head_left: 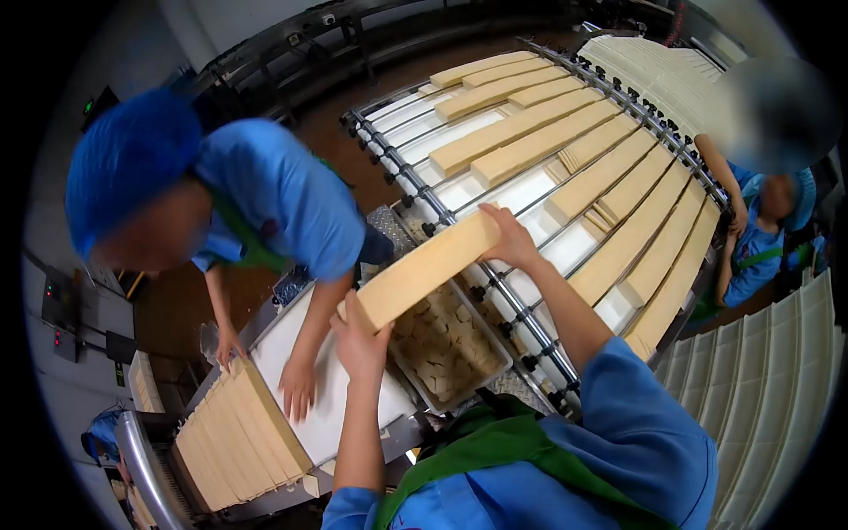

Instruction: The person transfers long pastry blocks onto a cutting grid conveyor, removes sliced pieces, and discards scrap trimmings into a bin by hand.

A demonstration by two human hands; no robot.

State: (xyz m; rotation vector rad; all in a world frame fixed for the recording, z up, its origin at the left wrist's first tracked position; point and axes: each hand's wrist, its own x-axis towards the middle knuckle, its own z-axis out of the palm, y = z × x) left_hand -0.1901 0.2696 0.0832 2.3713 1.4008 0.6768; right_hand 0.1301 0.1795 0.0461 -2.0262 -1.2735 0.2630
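Note:
Between my two hands is a long, pale yellow food slab [428, 269], tilted up toward the right. Its near left end is gripped by my left hand [360, 340], fingers wrapped round it. My right hand [512, 240] is closed on the far end, beside the conveyor's edge. Below the slab stands a bin [450, 405] of broken pale pieces. Similar slabs [539, 141] lie in lanes on the conveyor, parted by metal guide rods [555, 329]. What exactly the slab is made of I cannot tell.
At left, a co-worker [265, 194] leans in, one hand on a row of slabs [243, 433], the other over a white surface [309, 375]. Another person [767, 230] stands beyond the conveyor. Pale ridged sheets [760, 380] are at right.

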